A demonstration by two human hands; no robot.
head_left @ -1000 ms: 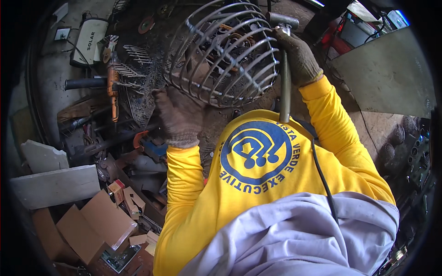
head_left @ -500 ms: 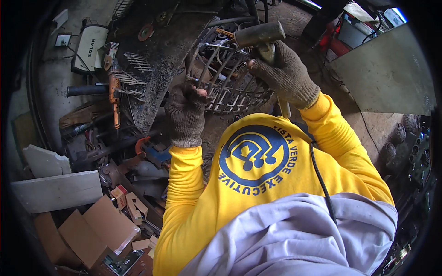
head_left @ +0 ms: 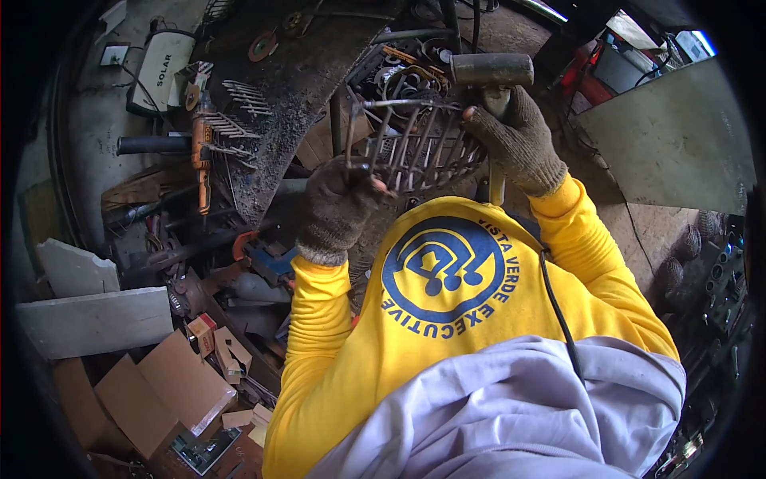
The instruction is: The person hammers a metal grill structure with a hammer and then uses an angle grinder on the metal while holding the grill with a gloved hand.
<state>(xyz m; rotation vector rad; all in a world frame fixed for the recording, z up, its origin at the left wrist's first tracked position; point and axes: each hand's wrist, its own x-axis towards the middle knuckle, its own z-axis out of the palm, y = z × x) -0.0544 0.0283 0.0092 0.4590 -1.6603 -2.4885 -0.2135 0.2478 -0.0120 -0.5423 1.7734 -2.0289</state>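
A brown knit glove with bare fingertips covers my left hand (head_left: 335,203), which is closed on the near left corner of a curved metal bar rack (head_left: 415,152). In my gloved right hand (head_left: 523,148) is a hammer, its thick cylindrical head (head_left: 492,70) above the fist and its handle reaching down toward my chest. My right thumb lies at the rack's far right edge. The rack is held tilted in front of my chest, its bars running lengthwise. Fingers under both gloves are partly hidden.
On the gritty dark bench (head_left: 295,104) to the left lie an orange angle grinder (head_left: 201,152) and several comb-like metal pieces (head_left: 246,97). Behind the rack are loose tools and rings (head_left: 407,84). Cardboard boxes (head_left: 187,383) stand lower left; a flat metal sheet (head_left: 670,132) is at right.
Both hands have shifted right, the left one also downward. The hammer head has moved right and slightly down, now level. The rack has come along and turned a little.
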